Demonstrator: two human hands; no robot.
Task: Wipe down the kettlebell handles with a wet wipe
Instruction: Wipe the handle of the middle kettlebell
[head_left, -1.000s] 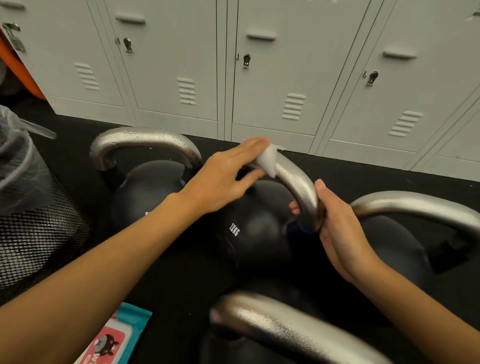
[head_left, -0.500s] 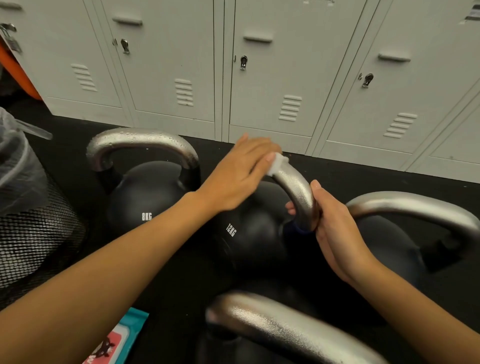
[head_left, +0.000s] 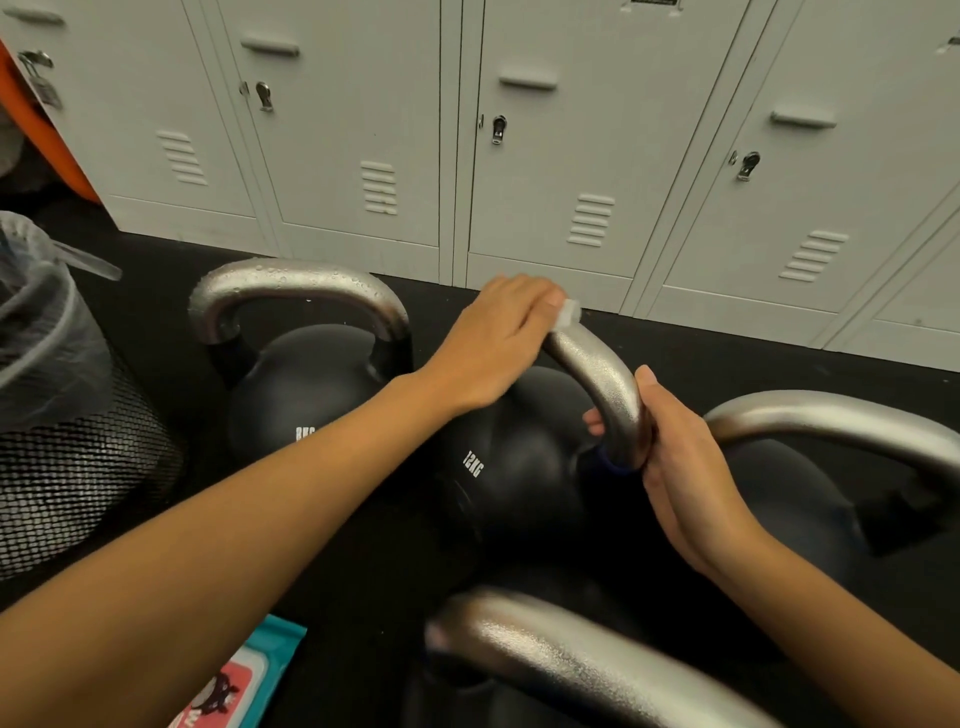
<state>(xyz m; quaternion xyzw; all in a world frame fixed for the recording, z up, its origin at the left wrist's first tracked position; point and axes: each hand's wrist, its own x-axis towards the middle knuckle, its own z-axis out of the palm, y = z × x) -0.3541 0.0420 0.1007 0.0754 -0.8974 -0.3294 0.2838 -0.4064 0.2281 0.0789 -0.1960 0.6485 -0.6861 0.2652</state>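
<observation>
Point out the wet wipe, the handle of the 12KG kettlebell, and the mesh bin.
wet wipe (head_left: 568, 313), head view, white corner past the fingertips.
12KG kettlebell handle (head_left: 602, 374), head view, bare silver curve.
mesh bin (head_left: 78, 478), head view, black mesh wall.

Grey metal lockers (head_left: 571, 130), black floor (head_left: 753, 358), mesh bin (head_left: 78, 467) at left

the white wet wipe (head_left: 569, 313) is mostly hidden under the left hand (head_left: 498, 343). the teal-and-pink wipes packet (head_left: 244, 680) and the nearest silver kettlebell handle (head_left: 571, 660) are cut off by the bottom edge; the latter is blurred.
</observation>
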